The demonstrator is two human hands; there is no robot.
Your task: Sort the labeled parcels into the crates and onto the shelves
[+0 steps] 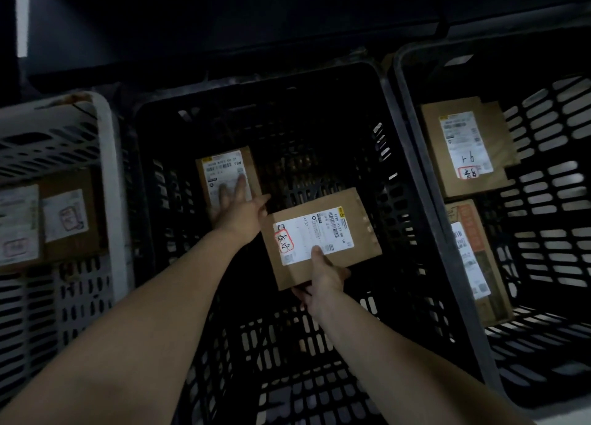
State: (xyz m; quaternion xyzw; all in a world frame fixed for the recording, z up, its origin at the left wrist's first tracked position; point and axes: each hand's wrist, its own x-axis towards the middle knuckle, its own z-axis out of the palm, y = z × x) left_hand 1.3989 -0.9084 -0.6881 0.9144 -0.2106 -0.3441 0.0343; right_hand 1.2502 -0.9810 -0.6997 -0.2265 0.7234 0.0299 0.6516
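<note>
Right hand (323, 280) grips a brown cardboard parcel with a white label and a red handwritten mark (319, 232). The thumb lies on the label face and the fingers curl beneath the near edge, which leaves the label uncovered for checking. The parcel is held tilted over the interior of the black slotted plastic crate (256, 120); whether it touches the crate floor cannot be told. Left hand (240, 210) reaches deeper into the same crate, its fingers (240, 184) straight and laid flat on a smaller brown labelled box (224, 165) lying inside. Its judged purpose is to steady or shift that box and make room. Three crates stand side by side: a white slotted crate (108, 168) at left, the black one in the middle and a dark slotted crate (543, 136) at right. The middle crate has two parcels, counting the one in hand. The white crate shows two, both blurred. The right crate has an upper labelled box (463, 149) and a lower labelled box (476, 258), with possibly a third under the upper. Lighting is poor.
</note>
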